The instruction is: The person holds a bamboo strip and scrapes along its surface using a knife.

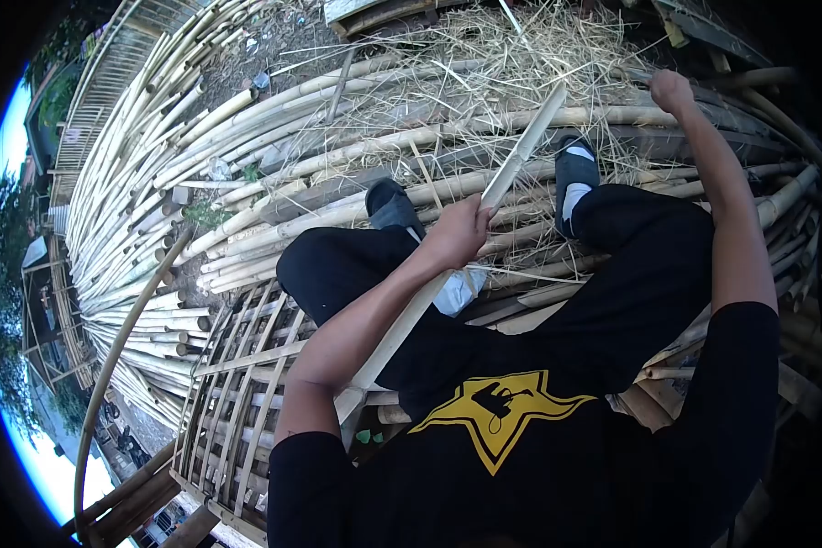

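A long split bamboo strip (523, 157) runs diagonally from the straw, under my left forearm, to beside my left hip. Around its middle my left hand (459, 234) is closed, gripping it above my lap. Out to the upper right, my right hand (671, 92) is closed in a fist, apart from the strip. A thin dark shape lies just left of that fist, but I cannot make out what the fingers hold. Pale shavings and straw (557, 55) lie around the strip's far end.
Many bamboo poles (329, 169) lie beneath my feet and spread left. A slatted bamboo frame (237, 393) stands by my left side. A curved pole (110, 365) rises at far left. A white plastic bag (460, 290) lies between my legs.
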Motion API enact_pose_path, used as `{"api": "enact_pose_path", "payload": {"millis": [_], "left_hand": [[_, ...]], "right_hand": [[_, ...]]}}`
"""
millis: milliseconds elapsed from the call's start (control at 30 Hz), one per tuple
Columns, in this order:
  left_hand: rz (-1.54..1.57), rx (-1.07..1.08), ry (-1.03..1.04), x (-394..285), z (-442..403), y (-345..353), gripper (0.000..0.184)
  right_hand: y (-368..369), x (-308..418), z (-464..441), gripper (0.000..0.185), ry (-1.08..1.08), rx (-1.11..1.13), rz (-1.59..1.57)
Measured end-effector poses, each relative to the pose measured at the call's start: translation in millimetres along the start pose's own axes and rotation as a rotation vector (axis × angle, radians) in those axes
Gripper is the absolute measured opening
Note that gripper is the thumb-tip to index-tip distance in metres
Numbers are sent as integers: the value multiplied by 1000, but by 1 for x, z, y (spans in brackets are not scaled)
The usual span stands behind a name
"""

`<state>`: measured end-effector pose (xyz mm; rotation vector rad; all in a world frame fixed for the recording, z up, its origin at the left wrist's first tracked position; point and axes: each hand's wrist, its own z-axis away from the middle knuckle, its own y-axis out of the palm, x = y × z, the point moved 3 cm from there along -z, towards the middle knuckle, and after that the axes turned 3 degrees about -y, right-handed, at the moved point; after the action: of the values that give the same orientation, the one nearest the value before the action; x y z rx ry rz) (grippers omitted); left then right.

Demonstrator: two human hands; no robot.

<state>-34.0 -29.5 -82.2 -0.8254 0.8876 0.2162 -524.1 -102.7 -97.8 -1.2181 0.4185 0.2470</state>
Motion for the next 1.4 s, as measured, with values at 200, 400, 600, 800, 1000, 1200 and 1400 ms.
{"api": "enact_pose_path", "payload": {"millis": [200,400,600,800,1000,1200,1400], "left_hand": [[101,130,-212,-8,-15,3,30],[200,157,-214,-15,-26,-3,28],[386,213,-282,-12,-29,-4,26],[448,209,-290,-9,-31,-8,28],[466,206,-299,-13,-30,-8,29],[436,177,-306,-14,-30,-10,30],[404,153,-302,-19,-28,-12,31]], "right_hand": [[36,-31,17,58,237,-66,-489],[-68,57,32,43,-204,-36,-531],[-150,69,50,34,-72,2,-310],[-155,95,76,36,-241,-83,-435],[-155,88,68,37,-236,-73,-441],[-152,97,63,40,-267,-30,-457],[-157,99,63,40,-241,-151,-374]]}}
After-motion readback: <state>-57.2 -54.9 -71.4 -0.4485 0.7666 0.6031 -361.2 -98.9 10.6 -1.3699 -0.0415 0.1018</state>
